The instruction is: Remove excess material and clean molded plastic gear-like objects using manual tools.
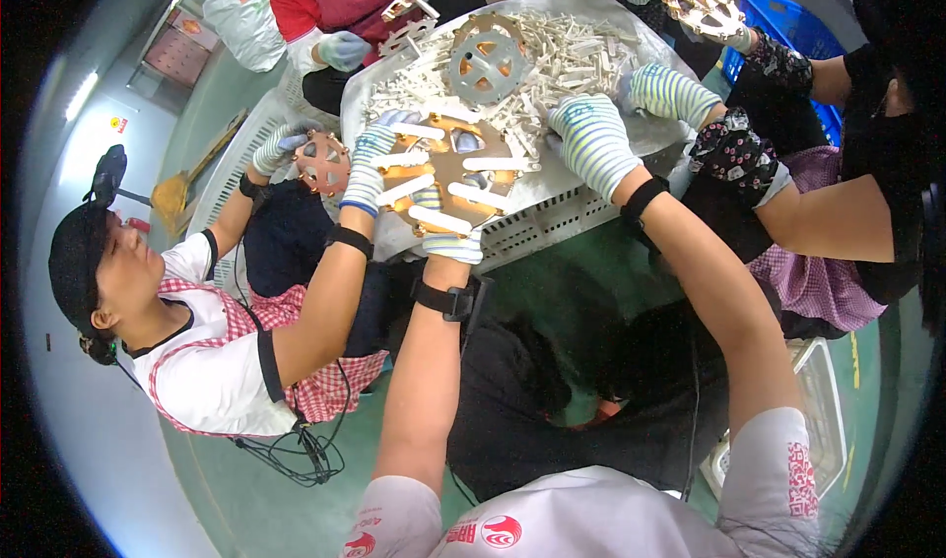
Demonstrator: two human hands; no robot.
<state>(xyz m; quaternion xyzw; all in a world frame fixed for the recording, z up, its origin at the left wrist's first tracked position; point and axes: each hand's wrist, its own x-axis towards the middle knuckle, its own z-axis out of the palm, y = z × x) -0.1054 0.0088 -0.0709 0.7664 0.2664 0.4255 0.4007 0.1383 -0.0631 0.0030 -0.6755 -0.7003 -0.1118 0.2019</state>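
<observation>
The person's striped-gloved left hand [450, 243] grips a round brown slotted disc [448, 176] over the table; several white plastic sticks [406, 192] fill it; right hand [594, 142] closes into the loose stick pile [576, 56]; slots remain open.

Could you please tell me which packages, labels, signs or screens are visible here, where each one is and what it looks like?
Small sign: on the pale wall, upper left; yellow and red.
Framed panel: on the floor or wall at upper left; rectangular, reddish-brown.
White bag: top left, behind a seated person; bulging, tied.
Red emblems: on the wearer's white sleeves, bottom.
No screens visible.
</observation>
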